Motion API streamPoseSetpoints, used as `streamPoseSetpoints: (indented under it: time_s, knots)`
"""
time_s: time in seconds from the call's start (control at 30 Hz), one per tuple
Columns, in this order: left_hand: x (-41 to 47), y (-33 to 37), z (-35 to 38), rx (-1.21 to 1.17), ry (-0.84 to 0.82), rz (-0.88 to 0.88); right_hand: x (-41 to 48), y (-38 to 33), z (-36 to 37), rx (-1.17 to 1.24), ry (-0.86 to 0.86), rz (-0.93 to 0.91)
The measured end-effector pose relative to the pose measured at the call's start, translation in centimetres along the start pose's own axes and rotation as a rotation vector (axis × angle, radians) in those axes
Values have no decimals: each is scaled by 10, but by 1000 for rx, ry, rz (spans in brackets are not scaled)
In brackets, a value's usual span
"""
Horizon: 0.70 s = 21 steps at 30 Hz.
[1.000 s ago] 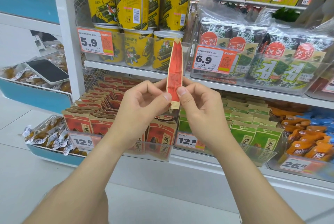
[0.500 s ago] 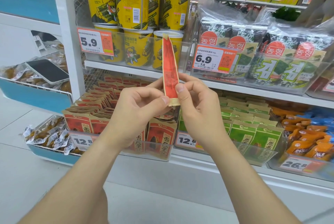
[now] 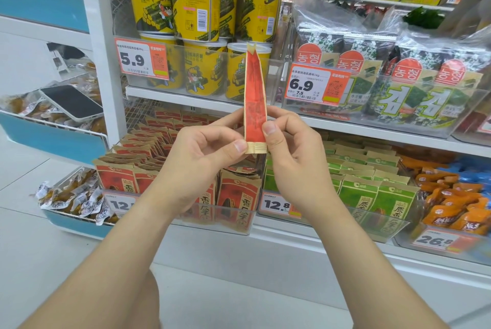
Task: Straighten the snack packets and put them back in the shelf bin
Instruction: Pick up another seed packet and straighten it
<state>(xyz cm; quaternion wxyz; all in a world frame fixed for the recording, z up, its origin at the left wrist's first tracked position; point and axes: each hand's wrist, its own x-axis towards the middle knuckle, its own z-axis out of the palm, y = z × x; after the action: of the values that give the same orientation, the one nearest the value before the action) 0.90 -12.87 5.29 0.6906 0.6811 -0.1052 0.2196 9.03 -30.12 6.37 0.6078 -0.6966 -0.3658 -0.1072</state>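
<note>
A red and tan snack packet (image 3: pixel 254 94) stands upright and edge-on in front of the shelves. My left hand (image 3: pixel 202 158) pinches its lower left edge. My right hand (image 3: pixel 289 153) pinches its lower right edge, thumb on the red face. Below and behind my hands, a clear shelf bin (image 3: pixel 239 225) on the lower shelf holds several matching red packets (image 3: pixel 148 148) in rows. My hands hide the middle of that bin.
A second clear bin of green packets (image 3: pixel 372 185) sits to the right, then orange packets (image 3: pixel 457 211). Yellow tubs (image 3: pixel 186 9) and seaweed packs (image 3: pixel 398 84) fill the shelf above. A phone (image 3: pixel 71 102) lies on a blue wire rack at the left.
The packet has shifted slightly left and its top has tipped from right-leaning to a little left of upright. Both hands keep their pinch at its lower end.
</note>
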Motion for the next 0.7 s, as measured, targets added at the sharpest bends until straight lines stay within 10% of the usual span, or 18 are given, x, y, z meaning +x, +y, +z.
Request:
streamPoseSetpoints:
  time_s: [0.37, 0.7]
  knots:
    - [-1, 6, 13, -55, 182, -49, -13, -5, 11, -398, -99, -316]
    - [-1, 5, 16, 18, -25, -141, -12, -3, 14, -444, 3, -123]
